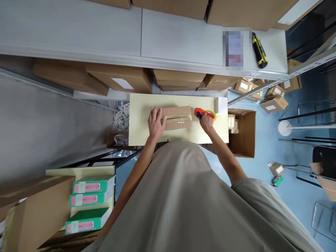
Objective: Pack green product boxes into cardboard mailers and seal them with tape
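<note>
A small brown cardboard box (pixel 178 117) lies on a pale yellow table (pixel 139 108), with clear tape along its top seam. My left hand (pixel 156 122) rests flat on the box's left end, fingers spread. My right hand (pixel 206 121) grips an orange and blue tape dispenser (pixel 201 112) with a yellow roll, just off the box's right end. My grey shirt hides the table's near edge.
An open cardboard carton (pixel 245 134) stands right of the table. Above, a white shelf (pixel 183 42) holds a yellow and black utility knife (pixel 259 50). Brown boxes (pixel 118 78) fill the lower shelves. Green and pink boxes (pixel 89 201) are stacked at lower left. Small parcels (pixel 274 101) lie on the blue floor.
</note>
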A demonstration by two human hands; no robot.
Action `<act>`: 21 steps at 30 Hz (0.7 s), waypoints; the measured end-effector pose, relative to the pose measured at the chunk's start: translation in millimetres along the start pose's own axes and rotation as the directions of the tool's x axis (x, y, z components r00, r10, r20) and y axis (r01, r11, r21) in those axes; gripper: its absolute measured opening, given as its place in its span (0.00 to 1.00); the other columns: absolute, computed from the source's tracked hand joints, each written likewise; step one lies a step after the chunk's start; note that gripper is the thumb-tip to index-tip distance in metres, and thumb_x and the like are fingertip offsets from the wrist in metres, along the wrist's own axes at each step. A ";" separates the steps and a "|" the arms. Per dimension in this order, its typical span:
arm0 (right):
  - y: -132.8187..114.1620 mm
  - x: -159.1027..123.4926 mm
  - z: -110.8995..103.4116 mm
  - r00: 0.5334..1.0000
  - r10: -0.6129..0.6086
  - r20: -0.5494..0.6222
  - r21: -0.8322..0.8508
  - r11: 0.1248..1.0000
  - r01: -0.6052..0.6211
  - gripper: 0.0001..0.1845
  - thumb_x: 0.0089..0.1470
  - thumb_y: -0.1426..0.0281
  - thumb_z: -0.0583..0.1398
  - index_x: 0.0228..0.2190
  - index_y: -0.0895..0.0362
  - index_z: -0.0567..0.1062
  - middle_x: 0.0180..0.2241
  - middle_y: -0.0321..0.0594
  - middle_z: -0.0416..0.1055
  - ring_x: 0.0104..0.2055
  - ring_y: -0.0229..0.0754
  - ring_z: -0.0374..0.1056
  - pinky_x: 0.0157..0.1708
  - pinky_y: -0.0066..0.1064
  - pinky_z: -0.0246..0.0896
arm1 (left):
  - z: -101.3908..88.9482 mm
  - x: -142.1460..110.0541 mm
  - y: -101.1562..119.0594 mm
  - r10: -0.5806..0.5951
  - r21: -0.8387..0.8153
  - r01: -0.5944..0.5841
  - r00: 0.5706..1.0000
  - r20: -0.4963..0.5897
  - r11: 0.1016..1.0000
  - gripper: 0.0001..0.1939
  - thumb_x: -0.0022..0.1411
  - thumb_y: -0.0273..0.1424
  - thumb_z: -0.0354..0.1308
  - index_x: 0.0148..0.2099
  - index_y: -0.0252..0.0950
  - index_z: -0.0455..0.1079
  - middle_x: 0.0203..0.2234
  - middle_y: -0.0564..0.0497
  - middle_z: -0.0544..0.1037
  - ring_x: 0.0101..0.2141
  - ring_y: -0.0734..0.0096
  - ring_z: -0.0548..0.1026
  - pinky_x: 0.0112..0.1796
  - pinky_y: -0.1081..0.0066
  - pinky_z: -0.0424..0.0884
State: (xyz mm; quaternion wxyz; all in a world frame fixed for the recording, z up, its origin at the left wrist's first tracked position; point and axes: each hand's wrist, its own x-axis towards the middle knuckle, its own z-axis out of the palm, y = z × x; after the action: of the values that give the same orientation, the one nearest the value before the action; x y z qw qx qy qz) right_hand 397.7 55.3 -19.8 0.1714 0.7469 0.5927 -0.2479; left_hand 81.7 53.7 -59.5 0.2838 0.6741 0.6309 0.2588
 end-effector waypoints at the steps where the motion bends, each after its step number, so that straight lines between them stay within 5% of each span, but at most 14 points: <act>1: 3.2 -3.2 12.3 0.995 0.084 -0.048 0.024 0.996 -0.083 0.31 0.80 0.57 0.53 0.65 0.73 0.69 0.52 0.71 0.81 0.56 0.59 0.80 0.54 0.41 0.68 | -0.5 -0.2 -0.3 0.008 0.006 -0.008 1.000 0.007 1.000 0.44 0.77 0.62 0.47 0.79 0.37 0.68 0.81 0.36 0.59 0.80 0.41 0.55 0.78 0.43 0.51; 3: 7.1 -10.1 35.4 0.975 0.190 -0.117 0.082 0.980 -0.181 0.27 0.80 0.61 0.53 0.65 0.71 0.69 0.54 0.67 0.82 0.57 0.55 0.78 0.59 0.39 0.64 | -1.5 -0.6 -0.9 0.032 0.019 -0.032 0.999 0.022 0.999 0.44 0.76 0.61 0.51 0.79 0.36 0.66 0.82 0.35 0.58 0.81 0.41 0.55 0.78 0.44 0.51; 7: 7.9 -21.5 58.4 0.965 0.211 -0.157 0.139 0.972 -0.190 0.24 0.78 0.66 0.53 0.66 0.69 0.69 0.59 0.68 0.79 0.62 0.56 0.74 0.65 0.42 0.59 | -4.3 -0.7 -2.8 0.057 0.037 -0.058 0.998 0.040 0.998 0.45 0.76 0.59 0.54 0.80 0.34 0.64 0.82 0.34 0.55 0.81 0.41 0.54 0.78 0.45 0.51; 10: 0.6 -27.6 48.5 0.946 0.253 -0.205 0.179 0.960 -0.218 0.24 0.76 0.69 0.52 0.63 0.71 0.73 0.60 0.77 0.76 0.63 0.64 0.74 0.65 0.48 0.61 | -5.6 -2.0 -1.9 0.053 0.044 -0.056 0.997 0.057 0.997 0.42 0.77 0.56 0.53 0.80 0.34 0.64 0.83 0.33 0.54 0.81 0.41 0.53 0.78 0.43 0.51; 13: -24.7 -34.7 28.5 0.941 0.213 -0.264 0.271 0.953 -0.139 0.28 0.81 0.62 0.45 0.61 0.68 0.75 0.57 0.72 0.79 0.59 0.64 0.77 0.59 0.46 0.66 | -0.6 -6.9 4.6 0.019 0.050 -0.021 0.999 0.039 0.999 0.42 0.78 0.56 0.52 0.80 0.33 0.63 0.83 0.31 0.51 0.82 0.38 0.50 0.77 0.39 0.50; 17: -80.3 -41.8 14.1 0.960 0.050 -0.276 0.299 0.953 0.037 0.42 0.78 0.44 0.50 0.69 0.69 0.67 0.58 0.71 0.79 0.57 0.66 0.80 0.54 0.43 0.71 | 17.6 -14.2 16.7 -0.229 -0.014 0.229 0.966 -0.118 0.973 0.52 0.72 0.59 0.60 0.81 0.24 0.56 0.82 0.20 0.46 0.81 0.30 0.51 0.75 0.38 0.55; 19: -98.2 -39.9 14.8 0.961 0.023 -0.275 0.271 0.961 0.055 0.49 0.74 0.40 0.55 0.71 0.71 0.64 0.65 0.78 0.73 0.61 0.68 0.78 0.55 0.43 0.72 | 24.5 -15.1 17.4 -0.390 -0.100 0.378 0.905 -0.171 0.920 0.59 0.65 0.60 0.69 0.78 0.21 0.56 0.78 0.13 0.53 0.78 0.24 0.59 0.72 0.38 0.61; 21: -98.9 -34.2 17.7 0.964 0.020 -0.265 0.268 0.962 0.053 0.48 0.73 0.41 0.57 0.72 0.69 0.65 0.66 0.77 0.72 0.61 0.68 0.78 0.55 0.41 0.72 | 25.1 -14.6 11.9 -0.488 -0.180 0.461 0.858 -0.160 0.869 0.53 0.60 0.58 0.74 0.72 0.25 0.65 0.70 0.14 0.69 0.71 0.24 0.70 0.68 0.39 0.68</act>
State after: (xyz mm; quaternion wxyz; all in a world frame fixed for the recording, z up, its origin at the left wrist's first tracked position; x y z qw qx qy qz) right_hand 292.8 41.8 -11.0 -0.0160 0.7848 0.5767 -0.2265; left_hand 106.8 37.3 -68.6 0.3189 0.4472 0.7839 0.2894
